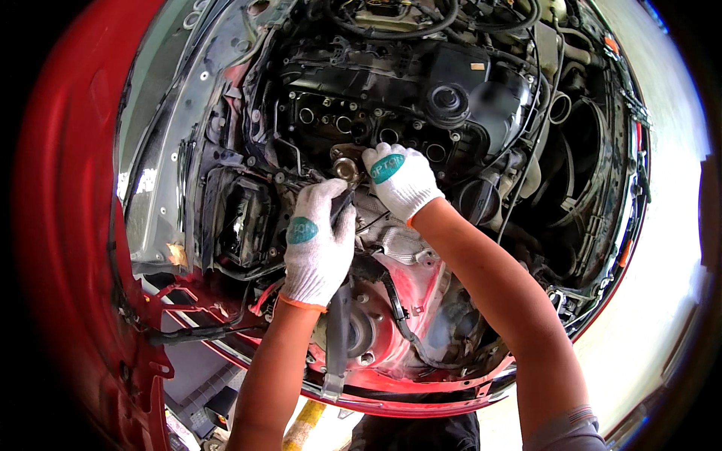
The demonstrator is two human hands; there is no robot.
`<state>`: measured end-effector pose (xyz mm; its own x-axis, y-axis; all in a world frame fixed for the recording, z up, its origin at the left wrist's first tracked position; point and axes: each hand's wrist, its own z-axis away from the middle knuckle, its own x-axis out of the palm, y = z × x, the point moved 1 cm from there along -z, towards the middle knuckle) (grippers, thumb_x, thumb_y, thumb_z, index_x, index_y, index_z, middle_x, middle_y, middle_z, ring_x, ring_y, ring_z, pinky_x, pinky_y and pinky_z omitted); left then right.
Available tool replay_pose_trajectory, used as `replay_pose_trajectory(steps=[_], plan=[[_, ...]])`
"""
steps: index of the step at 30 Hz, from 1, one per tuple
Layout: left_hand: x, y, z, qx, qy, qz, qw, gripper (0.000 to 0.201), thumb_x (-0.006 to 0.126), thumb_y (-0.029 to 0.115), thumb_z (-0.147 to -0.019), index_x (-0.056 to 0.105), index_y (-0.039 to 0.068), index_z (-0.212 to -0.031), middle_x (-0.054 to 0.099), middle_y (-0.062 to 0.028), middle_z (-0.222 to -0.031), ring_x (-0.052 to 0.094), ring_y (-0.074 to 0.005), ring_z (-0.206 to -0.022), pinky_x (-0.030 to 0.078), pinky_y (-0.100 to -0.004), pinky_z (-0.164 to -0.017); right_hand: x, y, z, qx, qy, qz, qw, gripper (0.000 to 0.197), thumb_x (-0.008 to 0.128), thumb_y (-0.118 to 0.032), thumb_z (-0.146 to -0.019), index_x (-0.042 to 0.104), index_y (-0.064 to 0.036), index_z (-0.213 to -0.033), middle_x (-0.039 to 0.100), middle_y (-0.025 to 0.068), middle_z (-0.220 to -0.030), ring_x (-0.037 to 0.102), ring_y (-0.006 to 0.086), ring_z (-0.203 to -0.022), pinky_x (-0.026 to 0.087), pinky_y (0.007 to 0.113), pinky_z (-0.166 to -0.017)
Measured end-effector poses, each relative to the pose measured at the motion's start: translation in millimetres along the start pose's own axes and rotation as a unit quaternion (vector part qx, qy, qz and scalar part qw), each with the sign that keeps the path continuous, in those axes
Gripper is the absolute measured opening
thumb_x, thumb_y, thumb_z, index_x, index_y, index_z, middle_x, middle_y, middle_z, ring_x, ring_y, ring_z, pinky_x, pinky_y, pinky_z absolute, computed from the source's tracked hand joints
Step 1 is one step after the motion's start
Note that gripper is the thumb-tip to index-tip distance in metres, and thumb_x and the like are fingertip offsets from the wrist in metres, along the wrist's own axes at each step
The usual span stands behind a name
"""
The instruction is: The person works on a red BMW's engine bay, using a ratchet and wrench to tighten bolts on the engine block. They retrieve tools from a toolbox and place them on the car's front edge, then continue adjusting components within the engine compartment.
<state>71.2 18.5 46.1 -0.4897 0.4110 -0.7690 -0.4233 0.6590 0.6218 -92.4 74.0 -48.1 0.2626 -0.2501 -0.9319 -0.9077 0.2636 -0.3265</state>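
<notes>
Both my hands wear white knit gloves with teal patches and orange cuffs. My left hand [320, 244] is closed, its fingertips at the lower edge of a round, cup-shaped metal part [346, 170] with a flange. Between its thumb and index finger something dark shows, too shaded to name. Just right of the metal part, my right hand [402, 179] is curled with its knuckles up; its fingertips and anything in them are hidden. Behind the hands lies the engine [353, 113], its side showing several round ports, with a black engine cover [481, 83] above.
Crinkled silver heat shielding [398, 240] lies below the hands. A dusty red inner fender [383, 334] holds the round strut mount [362, 331]. A dark hose [398, 301] runs across it. Black cables cross the right side near the fan shroud [579, 173]. A windscreen stands left.
</notes>
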Motion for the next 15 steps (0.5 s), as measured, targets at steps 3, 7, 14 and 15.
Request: replay_pose_trajectory(steps=[3, 7, 14, 15], plan=[[-2.0, -2.1, -2.2, -0.099, 0.043, 0.014, 0.994, 0.028, 0.072, 0.019, -0.098, 0.063, 0.003, -0.120, 0.071, -0.0174, -0.103, 0.071, -0.0340, -0.090, 0.057, -0.0438, -0.081, 0.2, -4.1, 1.4, 0.004, 0.004, -0.005, 1.000, 0.013, 0.058, -0.014, -0.093, 0.066, -0.0066, -0.100, 0.068, 0.0146, -0.094, 0.071, 0.0326, -0.087, 0.058, 0.045, -0.073], [-6.2, 0.7, -8.2, -0.150, 0.034, -0.049, 0.987, 0.031, 0.067, 0.034, -0.102, 0.070, 0.005, -0.111, 0.075, -0.0185, -0.094, 0.073, -0.0379, -0.083, 0.057, -0.0442, -0.075, 2.3, -2.3, 1.9, 0.012, 0.004, 0.000, 1.000, 0.013, 0.058, -0.014, -0.093, 0.065, -0.0062, -0.100, 0.068, 0.0157, -0.095, 0.070, 0.0329, -0.090, 0.057, 0.046, -0.074], [-22.3, 8.5, 6.1, -0.188, 0.092, 0.067, 0.975, 0.022, 0.065, 0.024, -0.105, 0.071, 0.003, -0.112, 0.072, -0.0036, -0.089, 0.061, -0.0101, -0.070, 0.049, -0.0261, -0.063, 3.2, -11.1, -0.8, 0.010, -0.016, 0.048, 0.999, 0.015, 0.057, -0.013, -0.091, 0.064, -0.0035, -0.100, 0.068, 0.0169, -0.095, 0.070, 0.0323, -0.087, 0.057, 0.044, -0.072], [-26.3, 10.9, 11.4, -0.217, 0.108, 0.139, 0.960, 0.022, 0.064, 0.024, -0.106, 0.071, 0.004, -0.112, 0.071, -0.0025, -0.087, 0.057, -0.0077, -0.064, 0.045, -0.0236, -0.056, 2.1, -12.7, -0.8, 0.011, -0.021, 0.045, 0.999, 0.015, 0.058, -0.013, -0.090, 0.064, -0.0033, -0.101, 0.068, 0.0170, -0.096, 0.070, 0.0327, -0.087, 0.057, 0.044, -0.073]])
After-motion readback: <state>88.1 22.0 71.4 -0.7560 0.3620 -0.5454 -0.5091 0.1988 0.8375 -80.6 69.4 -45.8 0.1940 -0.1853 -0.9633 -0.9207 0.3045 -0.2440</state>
